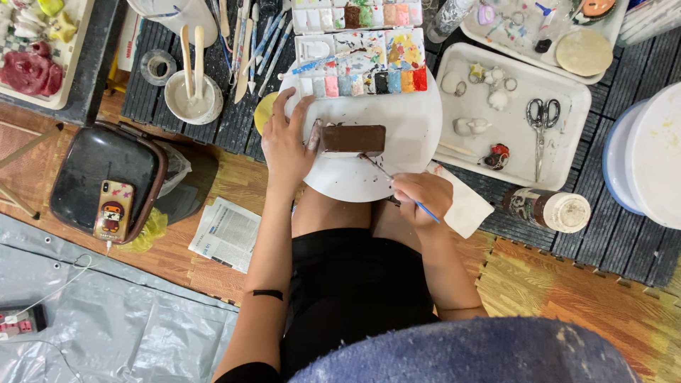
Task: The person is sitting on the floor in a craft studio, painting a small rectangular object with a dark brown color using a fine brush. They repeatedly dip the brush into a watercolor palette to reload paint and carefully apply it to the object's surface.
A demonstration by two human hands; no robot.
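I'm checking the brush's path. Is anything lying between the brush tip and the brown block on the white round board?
Nothing visible does. The right hand holds the brush with its tip close to the brown block; only bare white round board shows between them. The left hand steadies the block's far end, clear of that path.

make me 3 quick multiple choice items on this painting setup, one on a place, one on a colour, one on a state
1. Where do the scissors lie?
A. in the white tray right of the round plate
B. on the newspaper
C. in the cup

2. What colour is the block on the round plate?
A. yellow
B. brown
C. blue

3. What is the right hand doing?
A. resting open
B. holding a thin brush
C. gripping the phone

Answers:
1. A, they sit in the tray beside small white figures.
2. B, its top is dark brown.
3. B, the fingers pinch the brush, its tip near the block, which the left hand steadies.
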